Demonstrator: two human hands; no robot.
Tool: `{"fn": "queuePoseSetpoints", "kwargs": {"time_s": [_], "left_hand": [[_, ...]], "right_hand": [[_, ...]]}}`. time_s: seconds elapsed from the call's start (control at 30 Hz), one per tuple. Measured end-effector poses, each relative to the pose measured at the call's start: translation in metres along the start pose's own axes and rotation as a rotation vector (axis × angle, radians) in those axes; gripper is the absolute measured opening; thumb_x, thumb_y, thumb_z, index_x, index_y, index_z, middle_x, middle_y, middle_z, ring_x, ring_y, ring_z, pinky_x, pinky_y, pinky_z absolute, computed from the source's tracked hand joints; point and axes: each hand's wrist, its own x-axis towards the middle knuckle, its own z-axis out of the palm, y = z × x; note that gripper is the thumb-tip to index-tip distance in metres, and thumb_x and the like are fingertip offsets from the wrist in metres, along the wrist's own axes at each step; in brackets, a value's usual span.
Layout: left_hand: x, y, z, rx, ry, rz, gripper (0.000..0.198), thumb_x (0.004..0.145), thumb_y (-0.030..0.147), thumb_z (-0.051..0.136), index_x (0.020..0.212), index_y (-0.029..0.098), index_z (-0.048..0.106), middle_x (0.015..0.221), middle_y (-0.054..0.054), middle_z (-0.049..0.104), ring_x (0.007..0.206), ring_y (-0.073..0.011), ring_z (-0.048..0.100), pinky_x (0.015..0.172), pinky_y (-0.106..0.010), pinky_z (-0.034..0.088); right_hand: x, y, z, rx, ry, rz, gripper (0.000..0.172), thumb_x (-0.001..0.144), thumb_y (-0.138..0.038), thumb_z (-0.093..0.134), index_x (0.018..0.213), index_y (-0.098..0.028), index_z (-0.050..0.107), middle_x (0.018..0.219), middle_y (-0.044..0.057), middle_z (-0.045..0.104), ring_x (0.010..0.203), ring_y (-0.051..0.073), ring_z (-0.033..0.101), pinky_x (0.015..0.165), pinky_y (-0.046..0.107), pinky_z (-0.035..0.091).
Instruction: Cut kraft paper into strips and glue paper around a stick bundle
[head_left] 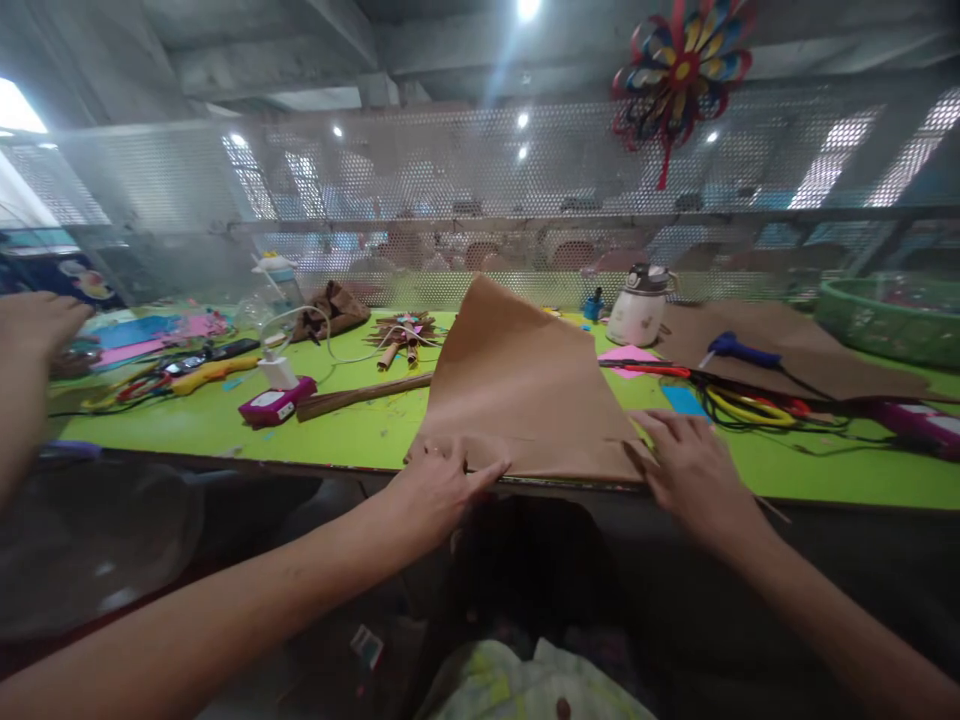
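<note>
A sheet of brown kraft paper (517,390) lies at the front edge of the table, its far end bending up. My left hand (446,475) grips the near edge on the left, with the thumb stretched along it. At the near right corner, where the edge looks curled, the fingers of my right hand (686,455) close on the paper. A thin stick or strip (772,510) sticks out under my right hand; how it is held is hidden. Left of the sheet lies a narrow brown paper strip (360,395).
Around me on the green table (187,430) are a purple power strip (277,402), a yellow-handled tool (214,376), a blue glue gun (742,348), cables, a white jug (637,305) and a green basket (885,320). Another person's hand (37,325) is at far left.
</note>
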Motion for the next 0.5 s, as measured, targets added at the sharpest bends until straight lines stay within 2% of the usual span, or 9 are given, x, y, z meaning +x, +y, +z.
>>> {"fn": "queuePoseSetpoints", "kwargs": {"time_s": [0.07,0.13,0.23,0.33,0.43,0.5], "left_hand": [[0.001,-0.002,0.000,-0.009,0.020,0.016,0.080,0.081,0.015,0.058,0.148,0.032,0.018,0.112,-0.014,0.054,0.096,-0.0266,0.054,0.082,-0.040,0.040],[0.000,-0.003,0.000,-0.014,0.036,0.024,0.079,0.081,0.017,0.058,0.147,0.033,0.019,0.117,-0.014,0.052,0.097,-0.0257,0.055,0.083,-0.039,0.040],[-0.001,-0.002,0.001,-0.016,0.031,0.017,0.078,0.080,0.019,0.059,0.146,0.031,0.021,0.120,-0.015,0.051,0.099,-0.0265,0.055,0.083,-0.040,0.042],[-0.003,0.002,0.003,-0.015,0.006,0.009,0.076,0.079,0.021,0.062,0.145,0.028,0.025,0.124,-0.019,0.049,0.103,-0.0302,0.054,0.083,-0.044,0.043],[-0.004,0.004,0.004,-0.008,-0.002,0.006,0.080,0.078,0.025,0.064,0.147,0.026,0.021,0.128,-0.022,0.046,0.105,-0.0329,0.053,0.083,-0.046,0.043],[-0.004,0.005,0.005,-0.012,0.002,0.002,0.085,0.078,0.026,0.065,0.148,0.027,0.018,0.131,-0.023,0.044,0.106,-0.0333,0.054,0.084,-0.047,0.042]], "right_hand": [[0.002,-0.024,-0.009,-0.009,0.022,-0.175,0.042,0.086,-0.011,0.044,0.126,-0.016,0.055,0.132,0.014,0.054,0.121,0.031,0.044,0.095,0.049,0.036],[0.003,-0.054,-0.011,0.064,-0.019,-0.338,0.042,0.088,-0.009,0.042,0.127,-0.017,0.055,0.136,0.012,0.052,0.129,0.028,0.039,0.103,0.050,0.028],[-0.001,-0.095,0.003,0.152,-0.058,-0.462,0.039,0.095,-0.026,0.044,0.131,-0.015,0.051,0.135,0.011,0.055,0.129,0.026,0.041,0.108,0.051,0.022],[-0.010,-0.118,0.028,0.195,-0.024,-0.447,0.052,0.091,-0.041,0.053,0.133,-0.011,0.049,0.133,0.014,0.056,0.125,0.027,0.045,0.109,0.052,0.023],[-0.018,-0.123,0.044,0.209,0.012,-0.369,0.055,0.088,-0.041,0.057,0.134,-0.011,0.048,0.134,0.015,0.055,0.124,0.029,0.047,0.108,0.051,0.025],[-0.021,-0.121,0.046,0.200,0.009,-0.350,0.055,0.088,-0.038,0.058,0.135,-0.011,0.047,0.136,0.015,0.053,0.125,0.029,0.046,0.109,0.052,0.024]]}}
